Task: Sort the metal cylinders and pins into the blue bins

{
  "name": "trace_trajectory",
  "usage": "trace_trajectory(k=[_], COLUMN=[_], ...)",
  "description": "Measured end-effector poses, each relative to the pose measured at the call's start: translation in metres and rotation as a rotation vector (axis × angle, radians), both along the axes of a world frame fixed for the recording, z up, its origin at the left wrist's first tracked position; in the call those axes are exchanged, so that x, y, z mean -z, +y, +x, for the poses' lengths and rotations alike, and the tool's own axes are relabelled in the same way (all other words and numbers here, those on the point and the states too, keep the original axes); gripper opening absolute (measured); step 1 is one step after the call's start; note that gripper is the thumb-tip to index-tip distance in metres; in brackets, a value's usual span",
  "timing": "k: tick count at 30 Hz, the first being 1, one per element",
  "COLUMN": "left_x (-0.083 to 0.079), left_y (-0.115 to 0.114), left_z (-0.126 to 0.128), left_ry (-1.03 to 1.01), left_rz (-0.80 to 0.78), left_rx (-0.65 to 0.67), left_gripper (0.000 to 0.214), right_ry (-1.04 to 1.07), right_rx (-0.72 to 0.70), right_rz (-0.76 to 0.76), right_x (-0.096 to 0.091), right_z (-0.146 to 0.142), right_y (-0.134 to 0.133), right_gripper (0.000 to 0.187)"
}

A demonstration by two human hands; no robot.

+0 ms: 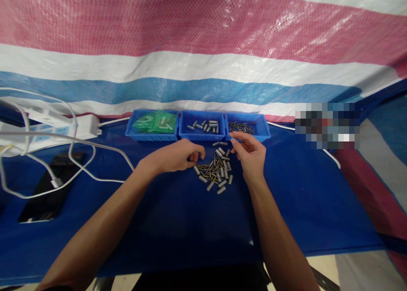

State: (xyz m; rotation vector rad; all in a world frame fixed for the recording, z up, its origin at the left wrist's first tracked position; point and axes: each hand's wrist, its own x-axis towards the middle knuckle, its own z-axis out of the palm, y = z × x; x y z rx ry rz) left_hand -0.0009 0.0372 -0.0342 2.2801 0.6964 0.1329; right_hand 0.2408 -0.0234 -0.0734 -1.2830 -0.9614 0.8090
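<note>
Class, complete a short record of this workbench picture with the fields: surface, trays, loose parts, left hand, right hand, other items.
Surface: blue table cover
Trays: left tray, green bags; middle tray, grey sleeves; right tray, thin pins
Loose parts: mixed pile of sleeves and pins before the trays
Left hand: fingertips at the pile's left edge
Right hand: fingers curled, beside the pile's right edge
Other items: power strip and phone, far left
</note>
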Motion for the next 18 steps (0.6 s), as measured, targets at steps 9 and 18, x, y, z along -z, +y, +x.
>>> trace_trajectory(k=[9, 18], left_x=[0.000, -0.010], left_y=[0.000, -0.006], left_z=[0.001, 0.013], left_ry=[0.058, -0.331], left_rz=[0.179, 0.190], left_rx=[0.009, -0.252], left_gripper=[0.021, 0.015], right_ry=[-0.019, 0.036], right_rx=[-0.057, -0.132], right_rz=[-0.006, -0.022], right_x=[0.002, -0.001], right_z=[-0.003, -0.007], right_y=[0.000, -0.001], right_gripper=[0.020, 0.017])
